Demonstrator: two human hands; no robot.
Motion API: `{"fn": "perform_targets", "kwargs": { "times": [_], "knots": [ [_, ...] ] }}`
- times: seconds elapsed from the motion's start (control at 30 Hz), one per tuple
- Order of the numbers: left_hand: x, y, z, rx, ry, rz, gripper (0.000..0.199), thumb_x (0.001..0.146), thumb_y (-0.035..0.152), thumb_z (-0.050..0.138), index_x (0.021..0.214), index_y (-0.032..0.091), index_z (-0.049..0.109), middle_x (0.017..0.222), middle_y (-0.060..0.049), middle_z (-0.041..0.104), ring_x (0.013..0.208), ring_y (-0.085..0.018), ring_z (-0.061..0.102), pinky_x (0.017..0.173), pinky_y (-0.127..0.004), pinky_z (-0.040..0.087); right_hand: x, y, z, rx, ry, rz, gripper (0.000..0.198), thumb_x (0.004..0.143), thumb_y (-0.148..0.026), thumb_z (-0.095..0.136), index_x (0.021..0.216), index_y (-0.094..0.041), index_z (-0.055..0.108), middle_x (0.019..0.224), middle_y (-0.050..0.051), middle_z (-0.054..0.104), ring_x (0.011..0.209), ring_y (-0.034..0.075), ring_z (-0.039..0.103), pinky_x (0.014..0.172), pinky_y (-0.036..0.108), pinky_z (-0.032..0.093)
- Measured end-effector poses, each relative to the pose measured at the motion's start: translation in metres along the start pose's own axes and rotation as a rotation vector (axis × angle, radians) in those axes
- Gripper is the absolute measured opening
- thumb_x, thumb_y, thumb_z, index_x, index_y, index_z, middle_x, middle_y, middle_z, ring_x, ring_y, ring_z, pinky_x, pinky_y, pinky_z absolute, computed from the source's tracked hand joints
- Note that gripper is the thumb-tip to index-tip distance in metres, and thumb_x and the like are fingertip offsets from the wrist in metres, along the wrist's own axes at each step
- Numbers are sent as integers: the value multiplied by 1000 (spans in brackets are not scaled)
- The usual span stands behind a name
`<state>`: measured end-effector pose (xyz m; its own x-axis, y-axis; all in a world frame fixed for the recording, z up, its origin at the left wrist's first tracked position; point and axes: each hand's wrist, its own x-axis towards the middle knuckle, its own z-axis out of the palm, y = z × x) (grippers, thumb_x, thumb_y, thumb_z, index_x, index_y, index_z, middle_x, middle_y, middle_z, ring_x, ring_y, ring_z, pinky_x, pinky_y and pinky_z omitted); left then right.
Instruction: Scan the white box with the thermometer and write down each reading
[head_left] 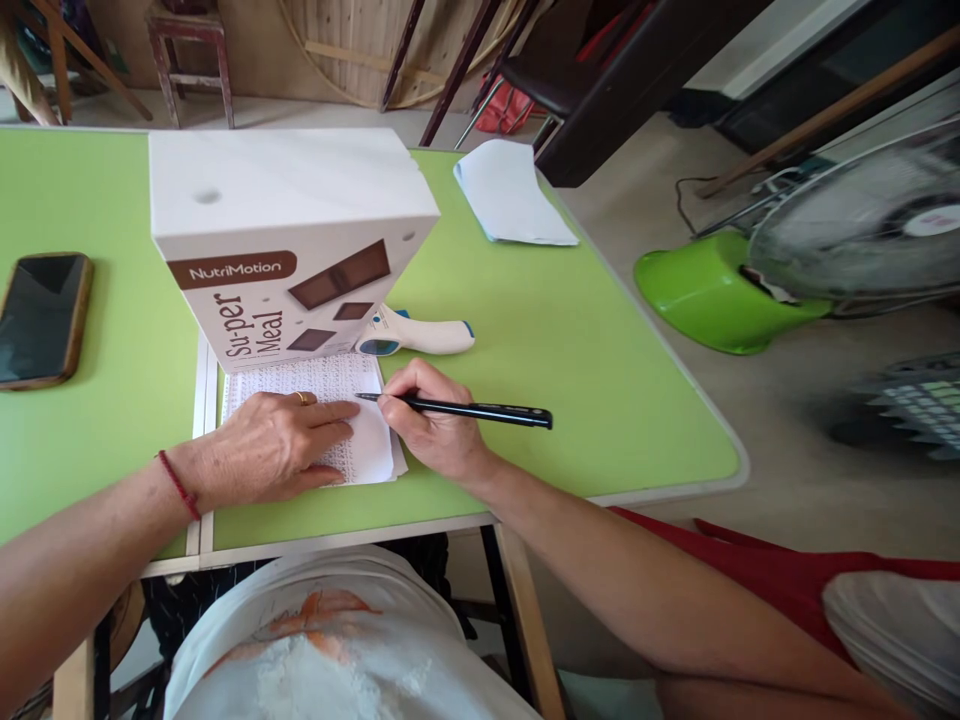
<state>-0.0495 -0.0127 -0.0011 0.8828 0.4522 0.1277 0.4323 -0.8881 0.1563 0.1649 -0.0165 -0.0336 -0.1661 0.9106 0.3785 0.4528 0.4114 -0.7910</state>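
Observation:
My right hand (435, 425) is closed around a black pen (480, 408), its tip over the right part of a sheet of paper (373, 440). Rows of small handwriting cover much of the sheet, and more sheets show beneath its right edge. Flat on the paper lies my left hand (274, 445), fingers spread and pointing right, with a ring and a red wrist cord. Just beyond the sheet stands a white NutriMotion box (292, 180), which hides part of the paper's far edge. Right of the box is a white and blue handheld thermometer (427, 333).
A phone (43, 320) lies at the left of the green table (570, 380). Folded white paper (514, 195) rests near the far right edge. Off the table at right are a green stool (720, 290) and a fan (877, 215). A person's arm shows at upper left.

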Motion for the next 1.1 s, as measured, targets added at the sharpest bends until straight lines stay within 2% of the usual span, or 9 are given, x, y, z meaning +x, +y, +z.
{"fn": "perform_targets", "kwargs": {
  "times": [0.4,1.1],
  "knots": [
    [0,0,0,1,-15,0,31,90,35,60,111,13,63,132,-7,60,88,-23,66,69,-35,54,0,3,2,11,72,-12,15,75,-18,53,64,-23,44,54,-5,48,51,11,45,51,25,39],
    [0,-1,0,-6,3,3,32,90,36,61,113,13,63,132,-6,60,89,-24,66,68,-36,55,-1,6,1,31,61,-32,15,76,-16,53,66,-23,44,56,-6,48,50,10,46,50,24,39]
  ]
}}
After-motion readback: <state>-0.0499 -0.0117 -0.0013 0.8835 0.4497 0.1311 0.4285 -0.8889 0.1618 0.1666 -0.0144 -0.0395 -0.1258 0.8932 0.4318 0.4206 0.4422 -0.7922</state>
